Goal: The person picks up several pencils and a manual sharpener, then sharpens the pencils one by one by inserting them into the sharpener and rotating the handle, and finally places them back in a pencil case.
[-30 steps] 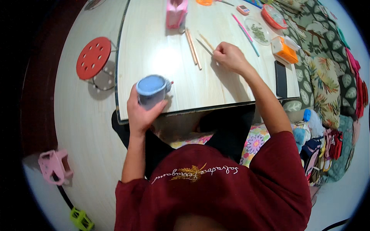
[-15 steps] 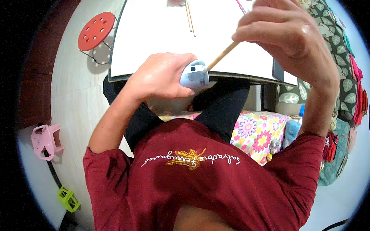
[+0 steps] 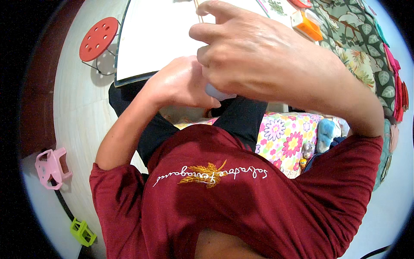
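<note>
My left hand (image 3: 181, 84) is raised in front of my chest and wraps a light blue cup (image 3: 217, 92), of which only a sliver shows. My right hand (image 3: 263, 56) fills the middle of the view, close to the camera, directly over the cup and touching my left hand. Its fingers are curled; the wooden stick it grips is hidden inside them. A thin wooden stick (image 3: 197, 9) shows just above the index finger on the white table (image 3: 151, 39). I wear a dark red shirt.
A red round stool (image 3: 98, 39) stands left of the table. A pink small stool (image 3: 51, 166) and a green plastic piece (image 3: 83, 231) lie on the floor at left. An orange box (image 3: 307, 26) sits at the table's right; a floral cushion (image 3: 284, 134) and leaf-patterned fabric (image 3: 358, 47) are at right.
Both hands have come up off the table toward the camera. My right hand, which picked up a wooden stick, has moved over the cup and now covers it.
</note>
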The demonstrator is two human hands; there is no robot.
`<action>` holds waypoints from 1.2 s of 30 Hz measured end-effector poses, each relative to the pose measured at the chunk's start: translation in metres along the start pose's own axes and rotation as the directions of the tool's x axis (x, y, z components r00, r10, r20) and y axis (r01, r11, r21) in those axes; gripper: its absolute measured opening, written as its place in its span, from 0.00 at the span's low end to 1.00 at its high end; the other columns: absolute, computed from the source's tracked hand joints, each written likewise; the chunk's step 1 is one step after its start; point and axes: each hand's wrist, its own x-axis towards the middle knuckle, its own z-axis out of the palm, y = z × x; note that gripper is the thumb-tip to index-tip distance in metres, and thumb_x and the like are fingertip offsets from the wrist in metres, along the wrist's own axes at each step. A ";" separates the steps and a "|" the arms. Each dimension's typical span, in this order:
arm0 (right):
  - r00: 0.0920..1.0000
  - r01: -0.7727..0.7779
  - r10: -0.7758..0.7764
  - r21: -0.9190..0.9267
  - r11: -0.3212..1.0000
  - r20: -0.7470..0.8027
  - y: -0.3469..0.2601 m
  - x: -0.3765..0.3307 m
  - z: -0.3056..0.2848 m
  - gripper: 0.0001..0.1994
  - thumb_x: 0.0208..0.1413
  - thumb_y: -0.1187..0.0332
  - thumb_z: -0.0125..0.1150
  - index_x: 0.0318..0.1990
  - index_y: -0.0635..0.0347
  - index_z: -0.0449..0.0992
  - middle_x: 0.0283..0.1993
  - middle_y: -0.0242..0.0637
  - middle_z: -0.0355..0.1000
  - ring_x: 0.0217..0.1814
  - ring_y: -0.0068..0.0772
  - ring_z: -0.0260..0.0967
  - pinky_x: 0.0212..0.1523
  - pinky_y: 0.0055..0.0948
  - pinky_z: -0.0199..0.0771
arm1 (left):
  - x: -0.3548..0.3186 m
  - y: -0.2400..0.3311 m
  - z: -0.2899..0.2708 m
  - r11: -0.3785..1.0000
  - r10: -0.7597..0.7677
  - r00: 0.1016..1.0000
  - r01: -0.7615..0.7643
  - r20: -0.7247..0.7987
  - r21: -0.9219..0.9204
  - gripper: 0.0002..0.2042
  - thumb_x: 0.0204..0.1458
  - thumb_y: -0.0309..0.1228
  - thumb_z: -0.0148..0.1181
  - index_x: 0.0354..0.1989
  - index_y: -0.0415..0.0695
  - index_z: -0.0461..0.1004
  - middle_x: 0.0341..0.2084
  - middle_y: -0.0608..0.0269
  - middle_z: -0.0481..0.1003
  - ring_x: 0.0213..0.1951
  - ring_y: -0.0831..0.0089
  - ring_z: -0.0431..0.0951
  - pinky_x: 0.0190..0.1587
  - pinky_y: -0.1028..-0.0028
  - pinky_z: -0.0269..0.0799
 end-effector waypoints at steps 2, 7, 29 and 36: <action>0.997 -0.024 0.025 -0.008 1.000 0.078 0.006 -0.001 0.013 0.10 0.43 0.60 0.57 0.15 0.50 0.73 0.24 0.28 0.72 0.38 0.26 0.66 0.48 0.28 0.58 | 0.002 0.000 0.006 0.997 -0.061 0.994 0.065 0.094 -0.044 0.21 0.29 0.41 0.67 0.32 0.39 0.77 0.27 0.48 0.76 0.31 0.57 0.77 0.38 0.67 0.73; 0.998 -0.012 0.013 0.036 0.999 -0.053 0.009 -0.015 0.003 0.07 0.48 0.64 0.57 0.31 0.55 0.75 0.35 0.36 0.71 0.42 0.34 0.66 0.49 0.38 0.59 | 0.006 0.015 0.029 0.959 -0.169 0.981 0.186 0.093 -0.213 0.27 0.31 0.46 0.69 0.38 0.39 0.75 0.35 0.50 0.76 0.38 0.62 0.76 0.45 0.70 0.70; -0.317 -0.428 0.779 0.651 -0.627 0.541 -0.225 -0.159 0.195 0.12 0.59 0.64 0.48 0.37 0.67 0.70 0.27 0.40 0.69 0.26 0.30 0.66 0.29 0.28 0.66 | 0.118 -0.006 0.226 0.516 0.055 0.746 0.548 0.664 -0.658 0.21 0.33 0.36 0.68 0.36 0.36 0.75 0.29 0.62 0.76 0.31 0.76 0.74 0.38 0.77 0.69; -0.252 -0.630 0.915 0.664 -0.402 0.315 -0.227 -0.148 0.187 0.10 0.58 0.64 0.50 0.34 0.63 0.67 0.26 0.49 0.66 0.28 0.50 0.65 0.30 0.39 0.64 | 0.118 -0.010 0.227 0.532 0.031 0.773 0.524 0.634 -0.665 0.21 0.33 0.37 0.69 0.33 0.33 0.75 0.25 0.61 0.75 0.27 0.76 0.74 0.32 0.77 0.70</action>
